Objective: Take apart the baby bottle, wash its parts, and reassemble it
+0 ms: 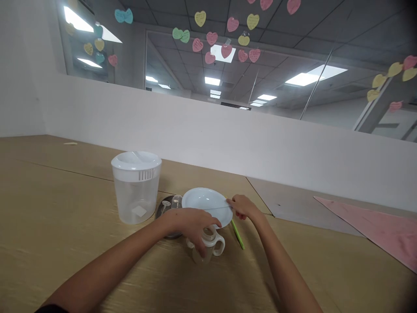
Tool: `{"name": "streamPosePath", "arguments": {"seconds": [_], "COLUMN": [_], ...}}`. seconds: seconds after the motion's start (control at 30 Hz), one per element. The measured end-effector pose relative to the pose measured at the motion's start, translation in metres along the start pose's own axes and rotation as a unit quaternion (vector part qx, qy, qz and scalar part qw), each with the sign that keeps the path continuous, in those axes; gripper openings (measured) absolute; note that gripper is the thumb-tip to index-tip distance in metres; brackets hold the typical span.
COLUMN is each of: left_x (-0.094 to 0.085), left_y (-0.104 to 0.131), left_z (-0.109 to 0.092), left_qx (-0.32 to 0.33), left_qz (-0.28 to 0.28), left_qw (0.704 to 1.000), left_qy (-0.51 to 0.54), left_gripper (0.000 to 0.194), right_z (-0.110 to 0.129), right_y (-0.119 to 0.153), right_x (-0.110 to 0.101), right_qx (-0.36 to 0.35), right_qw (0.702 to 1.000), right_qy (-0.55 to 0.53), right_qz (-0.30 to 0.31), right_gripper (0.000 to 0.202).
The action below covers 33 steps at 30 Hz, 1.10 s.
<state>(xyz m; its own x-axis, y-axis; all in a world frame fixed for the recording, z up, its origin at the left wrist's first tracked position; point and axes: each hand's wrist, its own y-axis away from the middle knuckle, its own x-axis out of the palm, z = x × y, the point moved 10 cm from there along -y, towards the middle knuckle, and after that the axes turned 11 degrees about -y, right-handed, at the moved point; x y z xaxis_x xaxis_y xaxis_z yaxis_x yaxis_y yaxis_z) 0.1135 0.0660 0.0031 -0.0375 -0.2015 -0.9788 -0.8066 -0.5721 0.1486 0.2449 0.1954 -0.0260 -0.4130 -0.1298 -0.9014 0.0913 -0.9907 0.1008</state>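
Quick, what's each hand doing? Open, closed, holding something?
Left hand: curved around the two-handled bottle; can't tell if gripping.
Right hand: fingers curled, by the white bowl; can't tell if holding anything.

paper hearts (232, 24) dot the glass (276, 65); right, a pink sheet (387, 230).

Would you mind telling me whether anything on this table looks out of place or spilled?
I see no spill. One small oddity: a pale scrap lies by itself at the back left of the table, well away from the bowl and the two-handled cup.
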Motion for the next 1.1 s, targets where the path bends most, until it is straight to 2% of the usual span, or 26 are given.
{"name": "streamPosePath", "arguments": {"seconds": [0.13,0.4,0.53,0.63,0.73,0.8,0.9,1.0,1.1], "left_x": [-0.009,-0.015,-0.023,-0.038,-0.041,-0.031,-0.01,0.007,0.02], "left_y": [0.004,0.007,0.011,0.015,0.02,0.023,0.023,0.02,0.016], "left_z": [0.003,0.007,0.012,0.036,0.079,0.112,0.148,0.169,0.179], "left_qx": [0.001,-0.012,-0.023,-0.072,-0.18,-0.262,-0.316,-0.337,-0.339], "left_qz": [-0.023,-0.032,-0.042,-0.094,-0.114,-0.08,-0.039,-0.021,-0.01], "left_qw": [1.0,0.999,0.998,0.992,0.975,0.954,0.938,0.931,0.931], "left_qy": [0.012,0.023,0.04,0.038,-0.059,-0.125,-0.138,-0.138,-0.133], "left_gripper": [0.074,0.066,0.071,0.054,0.034,0.028,0.021,0.017,0.016], "right_z": [0.001,0.029,0.049,0.063,0.073,0.078,0.085,0.089,0.09], "right_y": [0.004,0.015,0.019,0.02,0.018,0.016,0.014,0.014,0.012], "right_x": [-0.006,-0.03,-0.031,-0.022,-0.008,0.003,0.018,0.026,0.026], "right_qx": [-0.006,-0.064,-0.112,-0.152,-0.181,-0.194,-0.204,-0.207,-0.208], "right_qw": [1.0,0.992,0.98,0.968,0.955,0.945,0.929,0.91,0.893], "right_qy": [0.008,-0.042,-0.097,-0.154,-0.214,-0.253,-0.309,-0.356,-0.393], "right_qz": [-0.012,-0.101,-0.132,-0.128,-0.1,-0.064,0.005,0.053,0.069], "right_gripper": [0.027,0.033,0.034,0.032,0.027,0.023,0.022,0.025,0.029]}}
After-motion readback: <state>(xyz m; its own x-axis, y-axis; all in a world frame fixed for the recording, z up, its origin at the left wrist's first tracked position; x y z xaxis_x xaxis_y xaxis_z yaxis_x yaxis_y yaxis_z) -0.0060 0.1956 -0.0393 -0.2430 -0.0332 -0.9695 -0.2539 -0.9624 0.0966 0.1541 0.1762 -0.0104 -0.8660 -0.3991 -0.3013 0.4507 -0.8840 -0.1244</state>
